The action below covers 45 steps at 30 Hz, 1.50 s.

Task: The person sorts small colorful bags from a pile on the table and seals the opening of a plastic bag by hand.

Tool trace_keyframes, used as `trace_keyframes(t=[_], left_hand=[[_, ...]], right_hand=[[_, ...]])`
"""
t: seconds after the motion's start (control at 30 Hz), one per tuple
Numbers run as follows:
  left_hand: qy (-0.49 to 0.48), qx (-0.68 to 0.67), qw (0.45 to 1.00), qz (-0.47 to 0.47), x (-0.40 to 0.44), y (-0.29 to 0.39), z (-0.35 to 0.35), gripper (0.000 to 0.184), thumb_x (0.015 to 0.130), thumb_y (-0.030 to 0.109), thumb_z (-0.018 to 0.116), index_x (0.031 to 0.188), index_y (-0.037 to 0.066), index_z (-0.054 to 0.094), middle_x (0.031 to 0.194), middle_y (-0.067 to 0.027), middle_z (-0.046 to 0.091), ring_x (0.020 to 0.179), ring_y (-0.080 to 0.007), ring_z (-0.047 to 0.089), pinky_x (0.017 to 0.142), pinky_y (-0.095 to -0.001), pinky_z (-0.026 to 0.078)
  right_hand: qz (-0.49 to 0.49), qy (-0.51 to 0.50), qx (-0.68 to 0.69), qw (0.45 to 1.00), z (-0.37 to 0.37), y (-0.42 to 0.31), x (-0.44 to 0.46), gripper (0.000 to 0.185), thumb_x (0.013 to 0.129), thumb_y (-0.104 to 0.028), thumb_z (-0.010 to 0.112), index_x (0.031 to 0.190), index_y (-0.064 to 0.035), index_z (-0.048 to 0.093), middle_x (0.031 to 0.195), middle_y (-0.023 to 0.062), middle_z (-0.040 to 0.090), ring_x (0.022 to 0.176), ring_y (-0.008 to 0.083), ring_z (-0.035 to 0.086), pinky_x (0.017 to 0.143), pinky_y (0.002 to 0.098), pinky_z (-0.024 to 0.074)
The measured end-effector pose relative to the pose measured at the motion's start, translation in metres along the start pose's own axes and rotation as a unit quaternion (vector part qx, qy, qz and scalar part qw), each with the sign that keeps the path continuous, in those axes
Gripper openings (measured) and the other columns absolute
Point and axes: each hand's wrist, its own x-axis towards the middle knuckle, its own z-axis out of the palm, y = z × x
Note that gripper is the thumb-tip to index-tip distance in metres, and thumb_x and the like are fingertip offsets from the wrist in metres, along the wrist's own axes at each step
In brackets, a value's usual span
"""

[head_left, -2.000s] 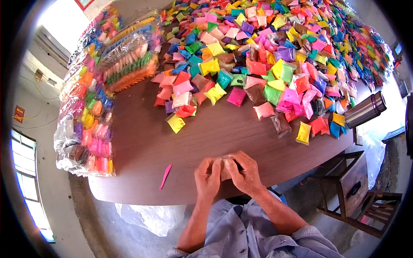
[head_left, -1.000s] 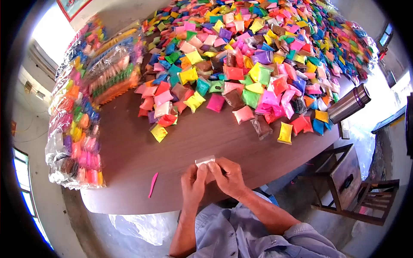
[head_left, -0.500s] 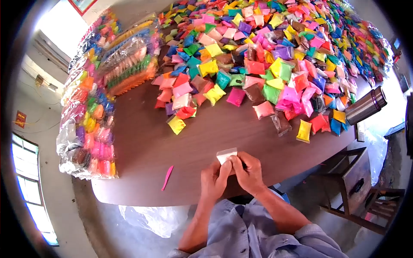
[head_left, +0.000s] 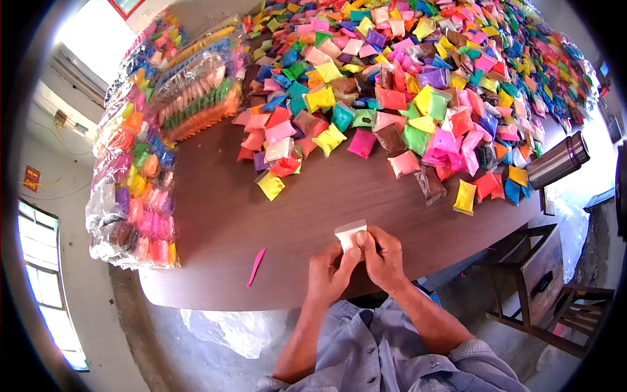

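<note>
Both of my hands are closed on a small white packet [head_left: 351,234] with a clear plastic edge, held up near the front of the table. My left hand [head_left: 330,273] grips its lower left part, thumb on top. From the other side, my right hand [head_left: 384,261] pinches it with the thumb and bent fingers. The packet's lower end is hidden by the thumbs. A slim pink plastic tool, shaped like a little knife [head_left: 257,266], lies on the table left of my hands.
Many colourful small packets [head_left: 392,98] are heaped across the back of the brown table [head_left: 215,215]. Bundled bags of packets [head_left: 140,196] line the left edge. A metal flask [head_left: 558,161] lies at the right. A wooden stool [head_left: 526,281] stands beyond the right edge.
My hands and the white packet have shifted slightly right and upward, and more of the packet shows above the thumbs. The pink tool stays where it was.
</note>
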Motion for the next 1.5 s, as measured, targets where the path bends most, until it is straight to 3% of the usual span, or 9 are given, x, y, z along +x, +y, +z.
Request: trace_keyframes(t=[0.33, 0.53, 0.6, 0.63, 0.93, 1.0, 1.1, 1.33, 1.5], left_hand=[[0.025, 0.048, 0.998, 0.022, -0.002, -0.016, -0.003, 0.034, 0.103, 0.029, 0.068, 0.102, -0.004, 0.072, 0.076, -0.0023, 0.067, 0.074, -0.0074, 0.056, 0.064, -0.0286, 0.048], [0.053, -0.080, 0.995, -0.011, 0.000, -0.018, -0.001, 0.033, 0.103, 0.027, 0.068, 0.090, -0.003, 0.069, 0.078, 0.0055, 0.059, 0.074, -0.0048, 0.050, 0.060, -0.0244, 0.041], [0.073, -0.085, 0.993, -0.031, 0.000, -0.017, 0.000, 0.033, 0.104, 0.025, 0.066, 0.086, -0.003, 0.066, 0.078, 0.0048, 0.059, 0.075, -0.0048, 0.050, 0.060, -0.0251, 0.041], [0.073, -0.084, 0.993, -0.032, 0.000, -0.017, -0.001, 0.033, 0.104, 0.025, 0.066, 0.086, -0.003, 0.066, 0.078, 0.0048, 0.059, 0.075, -0.0048, 0.050, 0.060, -0.0251, 0.041], [0.077, 0.058, 0.995, 0.022, 0.002, -0.014, -0.002, 0.028, 0.101, 0.022, 0.070, 0.093, -0.004, 0.068, 0.076, 0.0040, 0.062, 0.068, -0.0053, 0.052, 0.056, -0.0260, 0.043], [0.088, -0.082, 0.992, -0.021, 0.004, -0.013, 0.000, 0.021, 0.101, 0.019, 0.071, 0.099, -0.002, 0.070, 0.078, 0.0045, 0.064, 0.069, -0.0039, 0.054, 0.058, -0.0238, 0.044], [0.075, -0.132, 0.988, -0.011, 0.005, -0.010, -0.002, 0.014, 0.102, 0.014, 0.069, 0.102, 0.000, 0.070, 0.079, 0.0057, 0.063, 0.070, -0.0027, 0.054, 0.059, -0.0221, 0.044], [0.066, -0.141, 0.988, -0.009, 0.003, -0.016, -0.005, 0.019, 0.101, 0.018, 0.071, 0.090, 0.004, 0.066, 0.079, 0.0086, 0.058, 0.072, -0.0015, 0.049, 0.063, -0.0206, 0.040], [0.079, -0.117, 0.989, -0.040, 0.005, -0.013, -0.007, 0.017, 0.102, 0.017, 0.071, 0.093, 0.003, 0.068, 0.080, 0.0074, 0.061, 0.071, -0.0016, 0.051, 0.062, -0.0207, 0.041]], right_hand=[[-0.007, -0.040, -0.002, 0.999, -0.002, 0.008, 0.000, 0.030, 0.109, -0.023, 0.055, 0.096, 0.0010, 0.068, 0.078, -0.0007, 0.063, 0.076, 0.0054, 0.055, 0.065, 0.0265, 0.0482], [-0.042, -0.035, -0.020, 0.998, -0.002, 0.002, 0.003, 0.024, 0.106, -0.019, 0.060, 0.097, 0.0009, 0.069, 0.079, 0.0012, 0.066, 0.075, 0.0074, 0.056, 0.065, 0.0274, 0.0483], [-0.072, -0.024, -0.006, 0.997, -0.001, 0.001, 0.004, 0.019, 0.103, -0.017, 0.063, 0.097, 0.0008, 0.070, 0.079, 0.0113, 0.066, 0.069, 0.0157, 0.060, 0.063, 0.0317, 0.0497], [-0.072, -0.024, -0.005, 0.997, 0.000, 0.001, 0.003, 0.019, 0.103, -0.017, 0.063, 0.097, 0.0008, 0.070, 0.079, 0.0113, 0.066, 0.069, 0.0157, 0.060, 0.063, 0.0317, 0.0497], [-0.030, -0.024, -0.007, 0.999, -0.003, 0.008, 0.002, 0.018, 0.102, -0.017, 0.064, 0.098, 0.0003, 0.067, 0.079, 0.0124, 0.064, 0.069, 0.0160, 0.059, 0.062, 0.0323, 0.0493], [-0.052, -0.025, -0.039, 0.998, -0.004, 0.005, 0.002, 0.014, 0.100, -0.014, 0.064, 0.099, -0.0005, 0.068, 0.081, 0.0130, 0.065, 0.070, 0.0189, 0.062, 0.063, 0.0328, 0.0500], [-0.080, -0.020, -0.038, 0.996, 0.000, -0.004, 0.004, 0.012, 0.099, -0.012, 0.064, 0.100, -0.0007, 0.068, 0.085, 0.0139, 0.066, 0.071, 0.0226, 0.064, 0.065, 0.0335, 0.0508], [-0.055, -0.038, -0.050, 0.997, -0.002, -0.005, 0.003, 0.011, 0.098, -0.010, 0.064, 0.100, -0.0001, 0.068, 0.086, 0.0139, 0.066, 0.073, 0.0243, 0.064, 0.065, 0.0345, 0.0513], [-0.072, -0.025, -0.053, 0.996, -0.002, 0.001, 0.003, 0.010, 0.097, -0.008, 0.064, 0.100, 0.0005, 0.068, 0.087, 0.0140, 0.066, 0.074, 0.0253, 0.064, 0.066, 0.0353, 0.0510]])
